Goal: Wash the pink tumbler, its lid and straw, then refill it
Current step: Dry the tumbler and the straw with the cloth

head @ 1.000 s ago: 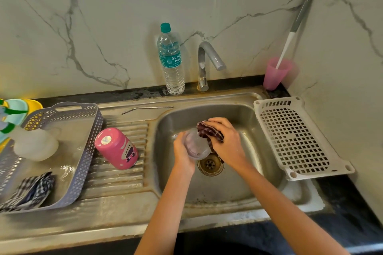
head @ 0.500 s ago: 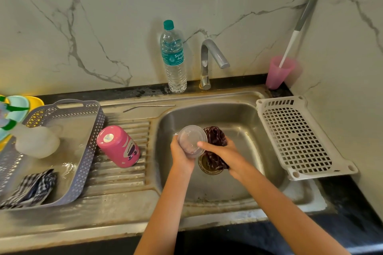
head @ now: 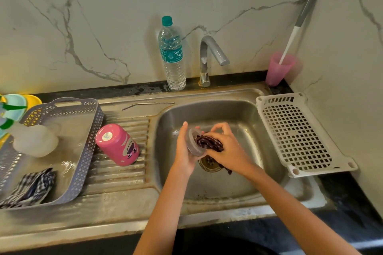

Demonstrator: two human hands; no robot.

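Over the sink point(head: 207, 109), my left hand point(head: 183, 152) grips the lid point(head: 193, 144); my right hand point(head: 229, 150) clutches a cloth point(head: 209, 143) against it. Straw point(head: 148, 104) and refill judged outstanding.

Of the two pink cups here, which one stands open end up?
The pale pink cup in the back right corner, with a long handle in it. The printed tumbler rests base up on the draining board.
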